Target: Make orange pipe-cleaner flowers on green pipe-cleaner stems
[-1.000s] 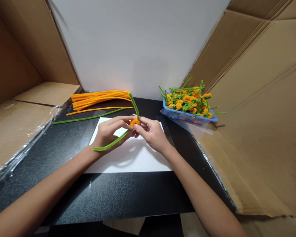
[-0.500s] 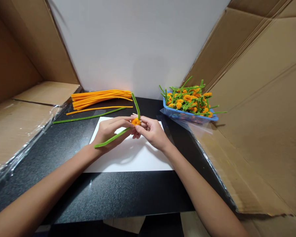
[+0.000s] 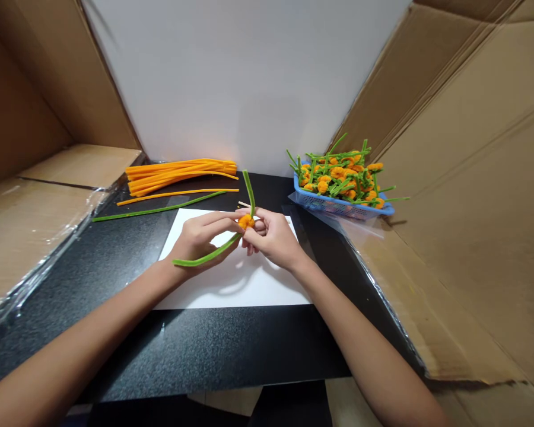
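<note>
Between my two hands, above a white sheet of paper [image 3: 231, 290], is a small orange pipe-cleaner pumpkin [image 3: 246, 222]. My left hand [image 3: 204, 237] pinches it from the left with its fingertips. From the right, my right hand [image 3: 276, 237] grips it between thumb and fingers. A green pipe cleaner [image 3: 207, 257] runs from the pumpkin: one end curves down over my left hand, the other sticks up behind the fingers. How it joins the pumpkin is hidden by my fingertips.
At the back left lie a bundle of orange pipe cleaners [image 3: 178, 176], a single orange one [image 3: 173, 197] and a green one [image 3: 155, 212]. A blue basket [image 3: 333, 204] at the back right holds several orange-and-green pieces. Cardboard walls [image 3: 471, 178] flank the black table [image 3: 196, 350].
The pumpkin has turned slightly in my fingers, and the green pipe cleaner's lower end now bends in a rounder curve. Both hands keep their hold.
</note>
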A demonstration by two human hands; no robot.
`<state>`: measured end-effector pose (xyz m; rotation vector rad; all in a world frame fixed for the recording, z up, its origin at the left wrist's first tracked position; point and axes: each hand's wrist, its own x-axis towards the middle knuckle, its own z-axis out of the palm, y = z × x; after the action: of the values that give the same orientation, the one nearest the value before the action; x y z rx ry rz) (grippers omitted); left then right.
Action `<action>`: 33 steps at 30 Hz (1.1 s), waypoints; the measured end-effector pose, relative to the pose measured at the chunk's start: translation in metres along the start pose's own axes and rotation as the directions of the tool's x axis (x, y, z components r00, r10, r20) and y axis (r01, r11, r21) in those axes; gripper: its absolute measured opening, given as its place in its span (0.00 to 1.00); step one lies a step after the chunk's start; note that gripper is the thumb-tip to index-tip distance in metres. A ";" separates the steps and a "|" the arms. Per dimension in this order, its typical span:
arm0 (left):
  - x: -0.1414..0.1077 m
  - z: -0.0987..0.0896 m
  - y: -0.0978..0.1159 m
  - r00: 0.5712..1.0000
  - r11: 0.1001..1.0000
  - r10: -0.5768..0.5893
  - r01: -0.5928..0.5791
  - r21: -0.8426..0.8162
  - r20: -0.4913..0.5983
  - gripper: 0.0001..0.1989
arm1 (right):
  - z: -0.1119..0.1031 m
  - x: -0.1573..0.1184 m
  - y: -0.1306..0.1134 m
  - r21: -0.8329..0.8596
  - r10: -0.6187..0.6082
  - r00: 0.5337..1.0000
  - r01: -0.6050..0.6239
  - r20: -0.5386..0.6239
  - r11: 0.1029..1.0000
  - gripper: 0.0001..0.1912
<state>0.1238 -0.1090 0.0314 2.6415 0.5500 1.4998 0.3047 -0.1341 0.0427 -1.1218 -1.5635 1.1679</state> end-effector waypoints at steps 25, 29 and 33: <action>-0.002 0.000 -0.001 0.982 0.980 -0.184 0.180 0.089 0.038 0.03 | -0.001 -0.003 0.004 -0.503 -0.182 0.983 0.170 0.025 0.848 0.17; -0.002 0.000 0.000 0.980 0.978 -0.196 0.192 0.086 0.043 0.02 | 0.000 -0.003 0.004 -0.575 -0.227 0.974 0.200 0.026 0.794 0.17; -0.002 0.000 0.001 0.975 0.975 -0.215 0.211 0.065 0.050 0.01 | 0.001 -0.003 0.006 -0.610 -0.250 0.968 0.216 0.029 0.763 0.16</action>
<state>0.1231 -0.1101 0.0304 2.5601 0.8547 1.3630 0.3053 -0.1364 0.0365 -1.2926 -2.0432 0.4499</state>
